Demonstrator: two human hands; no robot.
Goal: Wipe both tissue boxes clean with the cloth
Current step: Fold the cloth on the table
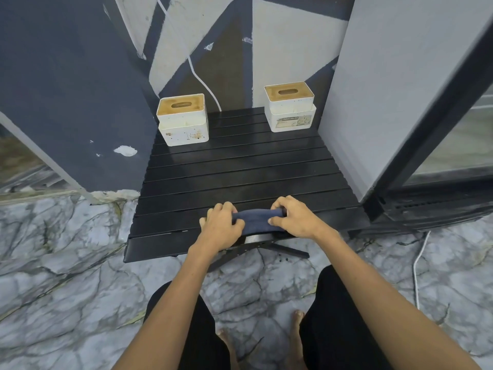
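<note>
black slatted table [240, 166], marble floor [66, 263], white cable [416, 268]

Dark blue cloth [257, 222] bunched at table's near edge; two white wood-topped tissue boxes [183, 119] [290, 106] upright, far corners.

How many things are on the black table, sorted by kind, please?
Tissue boxes: 2, left tissue box and right tissue box
Cloths: 1, the blue cloth, gripped by the left hand and right hand at the table edge
Total: 3
</note>
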